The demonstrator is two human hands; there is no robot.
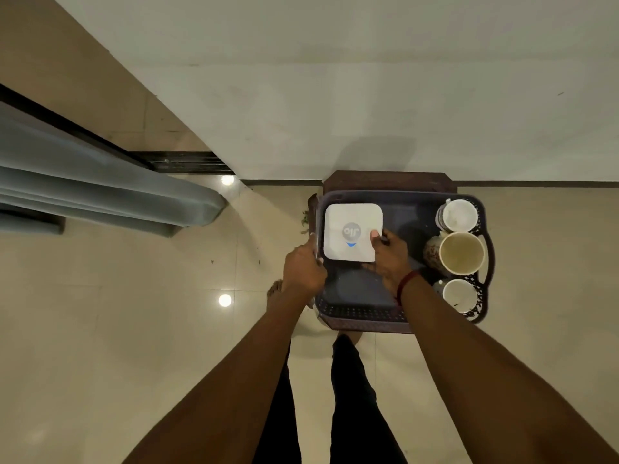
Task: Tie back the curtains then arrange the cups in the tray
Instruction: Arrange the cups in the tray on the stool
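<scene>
A dark perforated tray rests on a small brown stool against the wall. Three cups stand along its right side: a white one at the back, a large patterned one in the middle, a small white one at the front. A white square box with a round logo lies in the tray's left half. My right hand grips the box's right front corner, thumb on top. My left hand grips the tray's left rim beside the box.
Grey curtains hang bunched at the left by a dark door track. A glossy tiled floor lies around the stool. My legs and bare feet stand right in front of the stool. A pale wall rises behind.
</scene>
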